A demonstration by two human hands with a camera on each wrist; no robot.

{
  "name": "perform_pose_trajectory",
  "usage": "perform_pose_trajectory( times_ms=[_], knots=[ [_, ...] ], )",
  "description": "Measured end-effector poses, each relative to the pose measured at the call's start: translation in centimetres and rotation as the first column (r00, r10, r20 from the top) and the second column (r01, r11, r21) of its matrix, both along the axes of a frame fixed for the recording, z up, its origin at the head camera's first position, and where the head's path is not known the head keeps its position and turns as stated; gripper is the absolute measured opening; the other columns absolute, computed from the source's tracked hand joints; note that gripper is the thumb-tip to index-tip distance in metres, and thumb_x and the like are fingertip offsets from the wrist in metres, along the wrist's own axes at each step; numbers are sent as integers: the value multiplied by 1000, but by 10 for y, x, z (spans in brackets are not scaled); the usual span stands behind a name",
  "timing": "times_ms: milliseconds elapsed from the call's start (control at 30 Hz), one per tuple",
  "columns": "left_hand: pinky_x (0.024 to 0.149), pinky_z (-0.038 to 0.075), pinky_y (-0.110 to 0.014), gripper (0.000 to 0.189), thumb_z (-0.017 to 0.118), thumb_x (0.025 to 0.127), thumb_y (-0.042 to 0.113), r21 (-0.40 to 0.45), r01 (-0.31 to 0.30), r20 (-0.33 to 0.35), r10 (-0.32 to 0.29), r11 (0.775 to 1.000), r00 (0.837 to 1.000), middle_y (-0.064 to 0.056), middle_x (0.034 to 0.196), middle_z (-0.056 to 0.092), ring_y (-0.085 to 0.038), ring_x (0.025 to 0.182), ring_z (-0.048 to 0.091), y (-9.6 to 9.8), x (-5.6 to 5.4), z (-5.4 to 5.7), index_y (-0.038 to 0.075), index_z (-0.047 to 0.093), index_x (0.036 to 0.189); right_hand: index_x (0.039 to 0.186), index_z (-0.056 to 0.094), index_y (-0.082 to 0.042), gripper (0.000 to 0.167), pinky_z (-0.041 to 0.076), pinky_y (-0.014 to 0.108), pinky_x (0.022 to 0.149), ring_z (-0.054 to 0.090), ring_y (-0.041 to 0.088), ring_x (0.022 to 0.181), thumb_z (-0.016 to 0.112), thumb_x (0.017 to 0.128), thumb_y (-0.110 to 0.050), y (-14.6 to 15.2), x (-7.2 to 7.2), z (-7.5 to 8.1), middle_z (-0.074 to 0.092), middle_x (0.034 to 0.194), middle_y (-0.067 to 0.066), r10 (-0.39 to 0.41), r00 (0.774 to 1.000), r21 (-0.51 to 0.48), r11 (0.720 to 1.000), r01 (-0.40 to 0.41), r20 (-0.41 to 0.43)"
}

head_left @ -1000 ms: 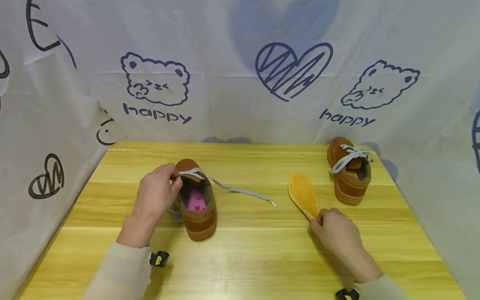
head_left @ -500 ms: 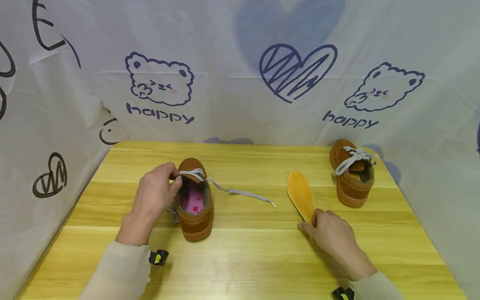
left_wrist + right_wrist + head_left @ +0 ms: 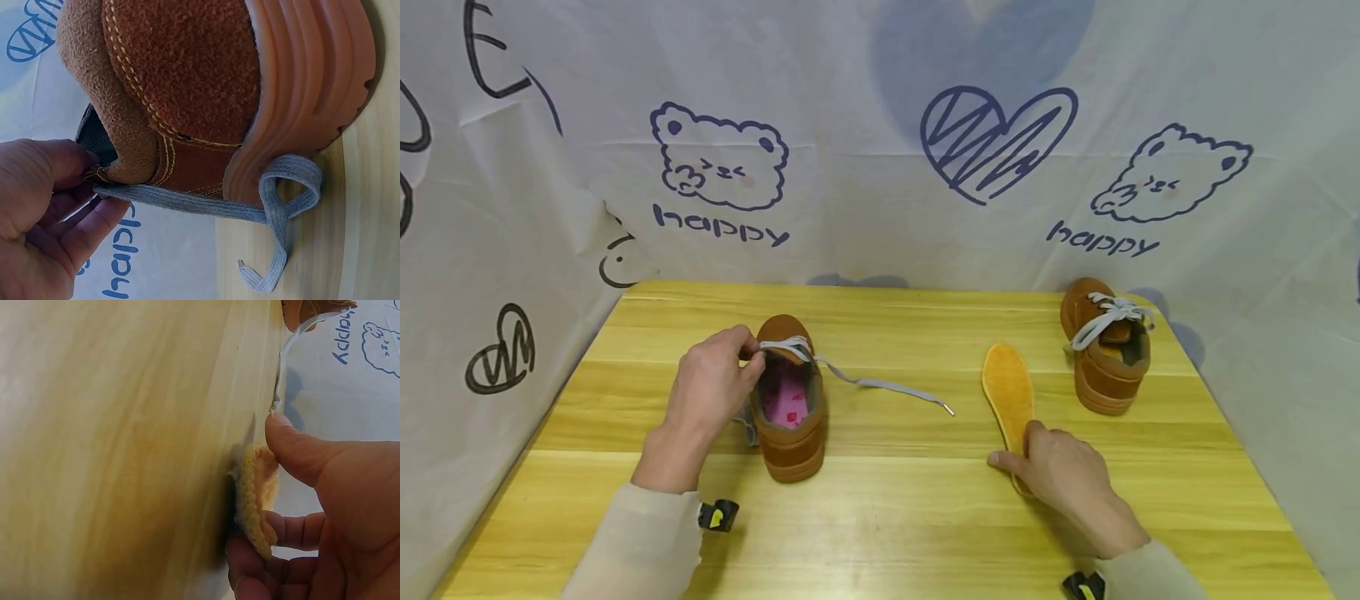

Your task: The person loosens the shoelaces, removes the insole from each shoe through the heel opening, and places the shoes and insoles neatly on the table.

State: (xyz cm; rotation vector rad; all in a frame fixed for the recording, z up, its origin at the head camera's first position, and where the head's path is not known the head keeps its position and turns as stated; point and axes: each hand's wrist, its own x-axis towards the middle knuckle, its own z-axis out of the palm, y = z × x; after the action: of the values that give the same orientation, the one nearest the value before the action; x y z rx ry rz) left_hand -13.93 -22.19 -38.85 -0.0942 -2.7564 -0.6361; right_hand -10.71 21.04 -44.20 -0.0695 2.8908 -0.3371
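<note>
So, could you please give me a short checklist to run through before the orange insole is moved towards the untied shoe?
1. Untied shoe upright on the table: ok.
2. Left hand on that shoe: ok, it pinches at the lacing.
3. Shoe opening uncovered: ok, the pink inside shows.
4. Straight line from insole to shoe clear: not ok, a loose lace stretches over the table between them; it might catch.
5. Right hand's grip on the orange insole firm: cannot tell; it holds the near end, but the pictures don't show how tightly.
6. Other shoe out of the way: ok, it stands apart at the back right.
</note>
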Motion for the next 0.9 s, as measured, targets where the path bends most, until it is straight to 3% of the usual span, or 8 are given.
perform_pose_trajectory(
  times_ms=[467, 633, 900],
  knots=[
    [57, 47, -33, 7, 69, 99, 15, 55, -48, 102, 42, 997, 994, -12, 94, 71, -24, 71, 59, 1, 0, 4, 9, 67, 99, 93, 58, -11, 53, 44, 42, 55, 55, 25, 68, 74, 92, -61, -2, 4, 4, 51, 87, 11, 16, 1000, 27, 1000, -16, 4],
    [59, 51, -34, 8, 68, 99, 16, 70, -60, 126, 50, 996, 991, -12, 96, 71, -26, 76, 64, 1, 0, 3, 9, 66, 99, 93, 61, -11, 54, 48, 46, 59, 55, 28, 76, 75, 90, -62, -2, 4, 4, 50, 91, 13, 17, 1000, 32, 999, -17, -15],
    [59, 46, -34, 9, 68, 99, 17, 67, -75, 157, 63, 995, 986, -11, 94, 68, -26, 75, 60, 3, 1, 7, 9, 66, 101, 96, 65, -5, 57, 50, 51, 61, 57, 29, 78, 75, 91, -60, -3, 3, 6, 54, 89, 12, 14, 998, 48, 999, -10, -68]
  ],
)
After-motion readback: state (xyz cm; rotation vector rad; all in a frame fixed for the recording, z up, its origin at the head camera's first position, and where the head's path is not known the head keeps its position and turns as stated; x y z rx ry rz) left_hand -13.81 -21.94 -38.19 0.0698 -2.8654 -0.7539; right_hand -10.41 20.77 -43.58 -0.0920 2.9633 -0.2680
